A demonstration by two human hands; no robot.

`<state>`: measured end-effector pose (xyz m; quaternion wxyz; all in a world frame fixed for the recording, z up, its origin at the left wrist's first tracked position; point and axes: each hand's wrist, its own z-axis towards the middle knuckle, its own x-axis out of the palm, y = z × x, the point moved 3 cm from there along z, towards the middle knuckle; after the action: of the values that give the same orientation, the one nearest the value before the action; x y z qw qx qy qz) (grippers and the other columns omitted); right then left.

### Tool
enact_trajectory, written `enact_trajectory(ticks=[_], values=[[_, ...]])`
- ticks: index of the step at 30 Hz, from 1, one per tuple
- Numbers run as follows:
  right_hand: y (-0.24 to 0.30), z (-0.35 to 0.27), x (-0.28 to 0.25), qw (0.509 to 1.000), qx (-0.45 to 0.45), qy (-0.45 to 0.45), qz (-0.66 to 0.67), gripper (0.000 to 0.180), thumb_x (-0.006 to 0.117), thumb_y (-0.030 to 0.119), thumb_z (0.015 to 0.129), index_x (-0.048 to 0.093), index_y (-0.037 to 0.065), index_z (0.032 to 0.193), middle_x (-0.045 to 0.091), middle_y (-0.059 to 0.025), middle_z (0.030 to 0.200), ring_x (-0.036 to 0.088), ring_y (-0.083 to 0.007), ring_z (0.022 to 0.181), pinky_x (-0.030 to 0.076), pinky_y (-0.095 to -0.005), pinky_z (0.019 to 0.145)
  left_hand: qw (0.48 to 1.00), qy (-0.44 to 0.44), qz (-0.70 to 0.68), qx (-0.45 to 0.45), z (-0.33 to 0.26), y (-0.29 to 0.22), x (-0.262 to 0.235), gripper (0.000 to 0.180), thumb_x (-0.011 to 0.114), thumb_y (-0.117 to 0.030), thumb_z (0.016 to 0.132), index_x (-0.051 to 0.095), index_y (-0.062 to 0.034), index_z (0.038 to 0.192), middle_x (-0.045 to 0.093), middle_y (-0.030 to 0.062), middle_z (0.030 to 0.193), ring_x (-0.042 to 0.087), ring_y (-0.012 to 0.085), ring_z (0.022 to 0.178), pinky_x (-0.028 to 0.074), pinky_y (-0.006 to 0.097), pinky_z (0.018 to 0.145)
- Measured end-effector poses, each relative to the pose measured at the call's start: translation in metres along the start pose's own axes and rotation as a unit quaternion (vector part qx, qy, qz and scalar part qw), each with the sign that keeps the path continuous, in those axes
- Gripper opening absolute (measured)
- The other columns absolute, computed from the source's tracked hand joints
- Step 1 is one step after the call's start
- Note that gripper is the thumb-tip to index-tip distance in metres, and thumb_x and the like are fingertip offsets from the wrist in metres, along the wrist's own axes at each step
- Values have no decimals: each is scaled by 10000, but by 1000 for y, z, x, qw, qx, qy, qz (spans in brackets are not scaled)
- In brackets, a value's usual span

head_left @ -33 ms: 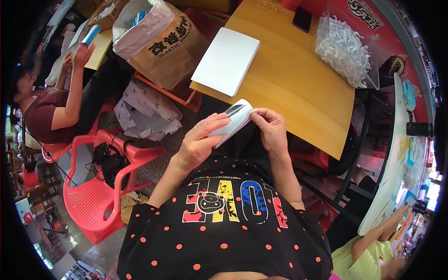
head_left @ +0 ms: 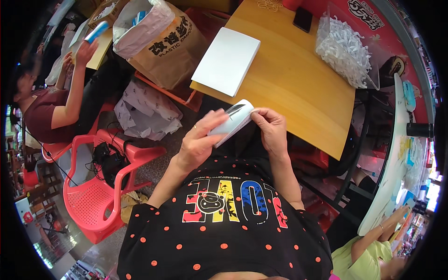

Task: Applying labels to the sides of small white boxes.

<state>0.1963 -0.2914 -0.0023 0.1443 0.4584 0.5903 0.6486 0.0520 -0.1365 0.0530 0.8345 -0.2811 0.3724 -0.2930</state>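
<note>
At the far left a seated person [head_left: 51,109] in a dark red top raises a hand holding a small blue and white item [head_left: 97,31], beside a red plastic chair [head_left: 100,186] that stands on the floor below them. To its right lies crumpled white paper [head_left: 144,112] on the floor, and above that a brown paper sack [head_left: 163,39] lined with clear plastic leans against the near left side of the wooden table [head_left: 298,88].

The left hand [head_left: 198,142] is curled closed around the lower end of a folded white sheet [head_left: 233,121], with fingers wrapped over its upper face and a ring visible on one finger. The sheet is held in the air just off the table's near edge, above the person's lap, tilted with its rounded fold pointing toward the table. The right hand [head_left: 273,130] closes on the sheet's upper right end, fingertips pinching the fold; both hands are in firm contact with it.

On the table, a stack of flat white sheets [head_left: 227,60] sits at the near left corner, slightly overhanging the edge. A dark phone [head_left: 303,18] lies near the far edge. A clear bag of folded white pieces [head_left: 343,49] occupies the far right corner.

At the lower right, another person in a light green top [head_left: 354,256] is partly visible beside a white board [head_left: 392,172].
</note>
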Motion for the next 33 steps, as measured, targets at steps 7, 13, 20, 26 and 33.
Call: enact_trajectory(ticks=[7, 13, 20, 26, 33], values=[[19, -1, 0, 987, -116, -40, -108, 72, 677, 1, 835, 695, -38, 893, 675, -37, 894, 615, -96, 821, 494, -218, 756, 826, -60, -341, -445, -29, 21, -2, 208, 570, -35, 896, 622, 49, 1078, 646, 138, 1043, 688, 193, 797, 487, 197, 514], [16, -5, 3, 993, -69, -26, -96, 74, 703, 7, 814, 702, -22, 882, 693, -46, 822, 623, -86, 738, 500, -208, 708, 699, 8, -507, -504, -29, 24, 10, 273, 572, -54, 915, 584, 68, 1159, 660, 173, 1015, 701, 206, 655, 413, 160, 331], [5, -5, -3, 994, -26, -62, -90, 74, 733, 34, 793, 680, -15, 810, 696, -62, 776, 617, -77, 674, 484, -198, 643, 734, -17, -482, -479, -29, 20, 16, 271, 528, -32, 925, 588, 66, 1171, 652, 183, 1089, 694, 235, 885, 572, 262, 674], [0, -3, 0, 995, -5, -56, -86, 73, 729, 29, 791, 677, -16, 816, 697, -72, 793, 626, -85, 698, 483, -196, 663, 775, -44, -448, -445, -30, 21, 16, 250, 562, -56, 923, 616, 41, 1147, 672, 156, 1040, 684, 197, 887, 562, 275, 771], [0, -5, 3, 997, 15, -26, -70, 77, 707, 27, 808, 680, -30, 852, 698, -78, 804, 632, -104, 713, 493, -224, 689, 768, -66, -437, -463, -40, 29, 22, 234, 601, -73, 913, 627, 37, 1118, 683, 146, 985, 696, 193, 804, 574, 248, 673]])
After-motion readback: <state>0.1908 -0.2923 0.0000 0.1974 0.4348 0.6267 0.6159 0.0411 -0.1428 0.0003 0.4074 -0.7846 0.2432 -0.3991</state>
